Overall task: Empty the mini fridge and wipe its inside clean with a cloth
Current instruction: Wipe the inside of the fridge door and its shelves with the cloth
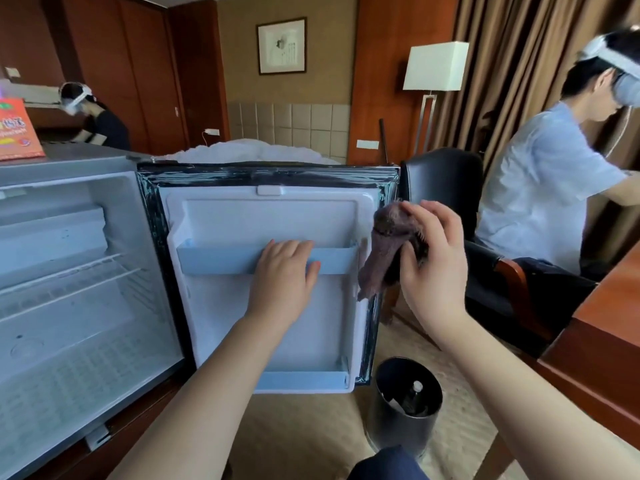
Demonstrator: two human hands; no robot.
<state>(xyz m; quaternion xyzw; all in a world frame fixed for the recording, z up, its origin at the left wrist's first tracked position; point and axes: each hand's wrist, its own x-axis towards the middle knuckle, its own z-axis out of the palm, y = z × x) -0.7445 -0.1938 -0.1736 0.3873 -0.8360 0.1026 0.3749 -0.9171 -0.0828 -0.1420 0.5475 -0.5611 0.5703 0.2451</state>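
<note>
While the left hand (282, 271) steadies the open door (270, 323) of the mini fridge (52, 306), the right hand (433, 258) brings the cloth (381, 251) to it.
Left hand lies with relaxed, nearly straight fingers on the rail of the upper door shelf (214, 259), probably so that the door does not swing away under wiping. Right hand has its fingers curled round a dark brown-purple cloth, which hangs down just beside the outer edge of the door, ready for a stroke. No item shows in the fridge cavity or in the door shelves; only the wire shelf (69, 275) remains, so I judge the emptying as finished and the wiping as the step in hand. On the floor near the door stands a dark waste bin (391, 431) with a bottle (414, 396) inside.
</note>
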